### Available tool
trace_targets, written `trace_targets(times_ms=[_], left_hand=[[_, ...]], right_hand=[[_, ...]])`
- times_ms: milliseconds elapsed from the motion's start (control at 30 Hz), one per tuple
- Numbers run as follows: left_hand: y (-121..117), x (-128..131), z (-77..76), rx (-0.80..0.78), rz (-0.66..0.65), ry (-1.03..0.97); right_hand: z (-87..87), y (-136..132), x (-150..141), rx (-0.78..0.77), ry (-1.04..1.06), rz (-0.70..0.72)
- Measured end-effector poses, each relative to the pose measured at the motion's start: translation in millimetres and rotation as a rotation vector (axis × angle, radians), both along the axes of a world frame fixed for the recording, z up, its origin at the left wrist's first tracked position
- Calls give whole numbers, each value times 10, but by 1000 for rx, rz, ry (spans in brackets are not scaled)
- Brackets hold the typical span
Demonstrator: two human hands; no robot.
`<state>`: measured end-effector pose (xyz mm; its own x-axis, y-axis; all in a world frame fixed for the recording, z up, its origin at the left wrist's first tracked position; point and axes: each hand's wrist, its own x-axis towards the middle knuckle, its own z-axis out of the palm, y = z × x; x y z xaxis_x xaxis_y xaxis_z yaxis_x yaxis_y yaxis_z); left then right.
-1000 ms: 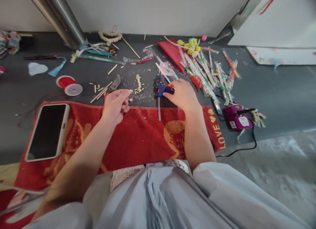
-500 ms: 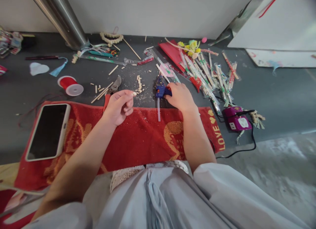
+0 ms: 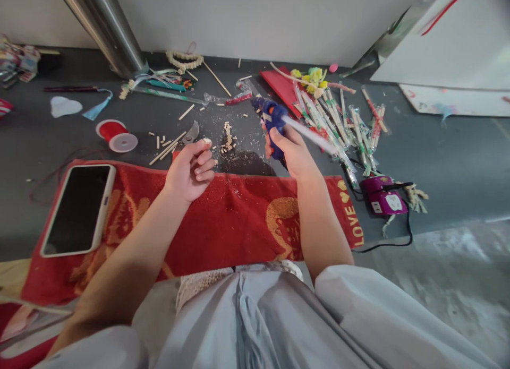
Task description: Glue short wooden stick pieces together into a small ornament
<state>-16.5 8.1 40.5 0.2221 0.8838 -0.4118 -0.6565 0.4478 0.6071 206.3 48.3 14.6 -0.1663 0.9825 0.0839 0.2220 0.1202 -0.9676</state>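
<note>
one blue glue gun [image 3: 274, 114], gripped by your right hand [image 3: 292, 151], slants away leftward, nozzle foremost. left of the gun, your left hand [image 3: 189, 170] pinches a small pale piece [image 3: 207, 141].

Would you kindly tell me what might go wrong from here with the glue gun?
The left hand pinches a pale piece so tiny that glue might touch skin. The glue gun, held up in the right hand, might drip onto the tabletop. It might also brush the loose pale bits and scatter them.
</note>
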Motion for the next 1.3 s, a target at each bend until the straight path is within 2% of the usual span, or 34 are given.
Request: trace_targets(times_ms=[100,167,333,500,867,1300], left_hand=[[-11,23,-37,81,35,114],[-16,40,-69,143,89,187],[-11,66,-134,259,242,348],[-12,89,-165,329,330,449],[-30,97,-170,329,328,500],[-37,100,-158,344,314,536]], right_hand=[[88,-61,-62,-125,326,80],[149,-104,-78,-174,383,131],[192,-160,-77,-225,329,196],[183,-180,-92,-286,266,268],[138,-131,-82,-300,263,409],[208,-175,-86,-328,270,376]])
